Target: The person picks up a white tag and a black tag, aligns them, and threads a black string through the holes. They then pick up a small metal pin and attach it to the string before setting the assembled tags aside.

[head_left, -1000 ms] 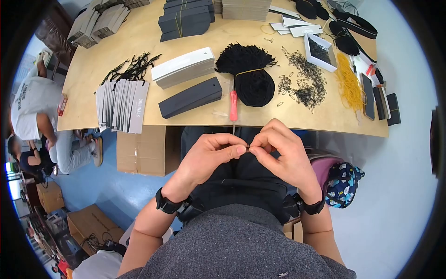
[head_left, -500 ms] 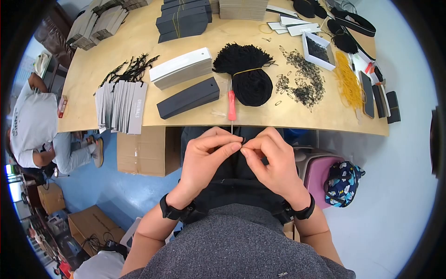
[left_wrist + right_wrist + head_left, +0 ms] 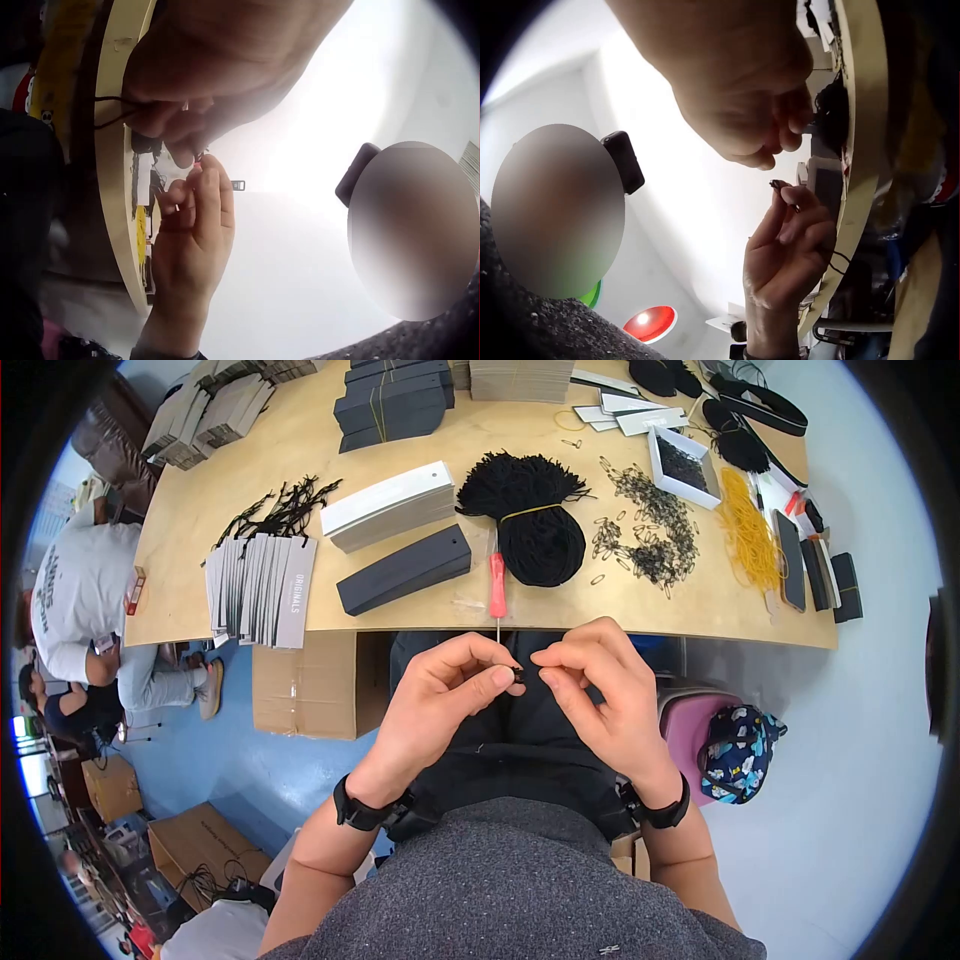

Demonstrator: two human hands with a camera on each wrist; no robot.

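Note:
In the head view my left hand (image 3: pixel 440 685) pinches a small dark bunch of black cord (image 3: pixel 517 674) between thumb and index finger, over my lap just off the table edge. The right wrist view shows this black cord (image 3: pixel 778 184) poking out above the left fingertips, while a thin loop hangs behind that hand. My right hand (image 3: pixel 607 695) is close by on the right, its thumb and index tips a little apart and nothing visible between them. A red-handled screwdriver-like tool (image 3: pixel 497 585) lies at the table edge, its thin shaft pointing toward me.
On the table (image 3: pixel 400 618) are a banded bundle of black cords (image 3: pixel 540 545), loose small pins (image 3: pixel 665 550), a white box of pins (image 3: pixel 685 468), yellow rubber bands (image 3: pixel 750 530), black tags (image 3: pixel 405 570), white tags (image 3: pixel 390 505) and corded tags (image 3: pixel 262 588). A cardboard box (image 3: pixel 305 685) stands below.
My hands were together at the fingertips; now the right hand has drawn away to the right. The left hand keeps its pinch, with more of the dark cord showing.

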